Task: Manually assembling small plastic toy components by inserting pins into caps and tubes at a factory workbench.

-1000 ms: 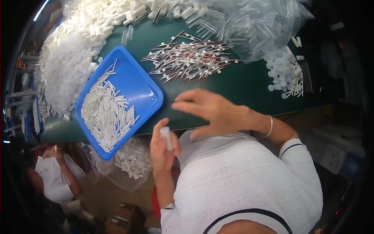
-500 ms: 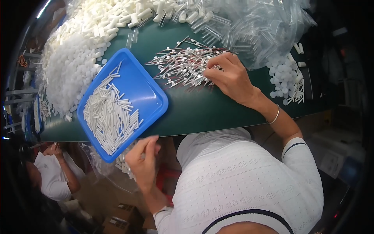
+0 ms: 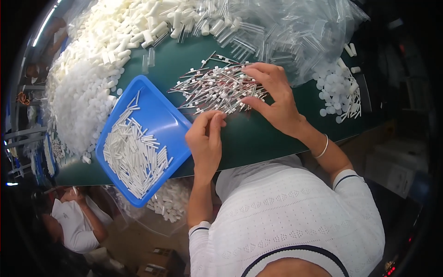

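White-collared rods (image 3: 214,87) are lying inside the tabletop (image 3: 251,138)'s near edge, likely for easy reach; the right hand (image 3: 280,99) is hovering, fingers spread, the left hand (image 3: 205,144) pressing fingertips together (on what, I cannot tell).

Head camera: wide fisheye, left of a worn pair, facing down
White shirt (image 3: 295,217): closest, at the lower edge
Left hand (image 3: 206,141), right hand (image 3: 278,100): farther, near mid-frame
Green table (image 3: 249,143): viewed from above, beyond the shirt

Right hand (image 3: 278,102) at heap of thin sticks (image 3: 214,85), left hand (image 3: 206,141) nearby
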`<state>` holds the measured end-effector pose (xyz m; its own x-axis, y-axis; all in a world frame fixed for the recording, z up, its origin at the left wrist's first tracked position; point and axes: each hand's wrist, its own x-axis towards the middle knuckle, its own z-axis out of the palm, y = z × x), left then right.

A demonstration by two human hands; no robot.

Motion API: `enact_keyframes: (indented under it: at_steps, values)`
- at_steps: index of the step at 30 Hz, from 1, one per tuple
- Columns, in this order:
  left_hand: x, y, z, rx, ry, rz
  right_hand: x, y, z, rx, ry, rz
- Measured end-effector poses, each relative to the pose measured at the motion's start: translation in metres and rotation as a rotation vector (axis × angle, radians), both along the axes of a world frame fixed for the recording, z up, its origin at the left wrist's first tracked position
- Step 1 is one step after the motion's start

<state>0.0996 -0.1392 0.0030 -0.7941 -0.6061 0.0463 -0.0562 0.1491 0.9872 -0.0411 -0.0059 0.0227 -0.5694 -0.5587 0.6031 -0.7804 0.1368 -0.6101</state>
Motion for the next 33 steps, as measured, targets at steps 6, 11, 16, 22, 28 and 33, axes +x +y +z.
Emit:
enact_keyframes:
  at_steps: [6,11,16,22,28,33]
  values:
    - [0.008,0.015,0.001,0.411,0.086,0.031,0.043,-0.022,-0.011,-0.112,-1.195,0.493]
    - [0.021,-0.007,0.03,-0.065,0.075,0.141,0.039,-0.027,0.001,-0.012,-0.684,0.343]
    - [0.032,-0.058,0.034,-0.095,0.12,0.075,0.039,-0.023,0.009,0.128,-0.435,0.414]
    - [0.006,-0.258,0.023,-0.947,-0.321,0.371,0.028,-0.004,0.007,0.172,-0.657,0.312]
    - [-0.008,-0.305,-0.003,-1.18,-0.613,0.197,0.04,0.005,0.012,0.094,-0.463,0.312]
    - [-0.001,-0.185,0.035,-0.107,-0.027,0.132,0.038,0.01,0.012,0.029,-0.567,0.285]
